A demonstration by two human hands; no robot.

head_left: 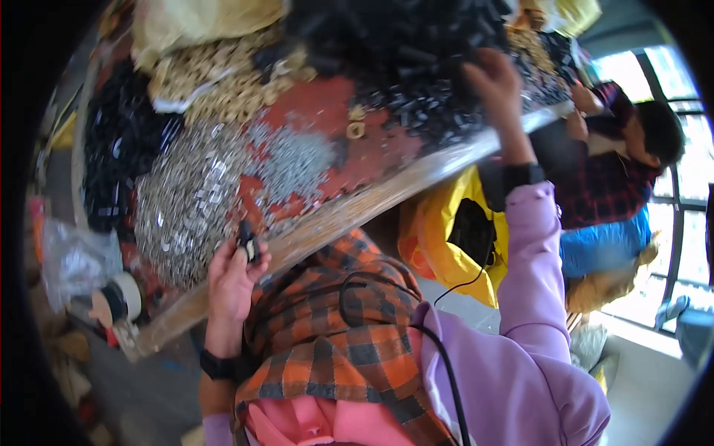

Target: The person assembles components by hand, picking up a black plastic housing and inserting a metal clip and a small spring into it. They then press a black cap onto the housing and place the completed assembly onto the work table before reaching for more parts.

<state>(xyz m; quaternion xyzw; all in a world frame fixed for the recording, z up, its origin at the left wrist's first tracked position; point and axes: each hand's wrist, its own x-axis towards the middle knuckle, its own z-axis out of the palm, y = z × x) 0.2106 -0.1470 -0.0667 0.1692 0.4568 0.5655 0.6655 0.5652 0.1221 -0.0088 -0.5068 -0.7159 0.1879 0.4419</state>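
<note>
Part point(247, 243), black, is pinched in the left hand point(233, 284) near the silver pile point(193, 197). Well apart, the right hand point(496, 80) is at the black pile point(435, 111); its grip is too blurred to tell.

No text, label, brand, number or sign can be read on anything in view.
</note>
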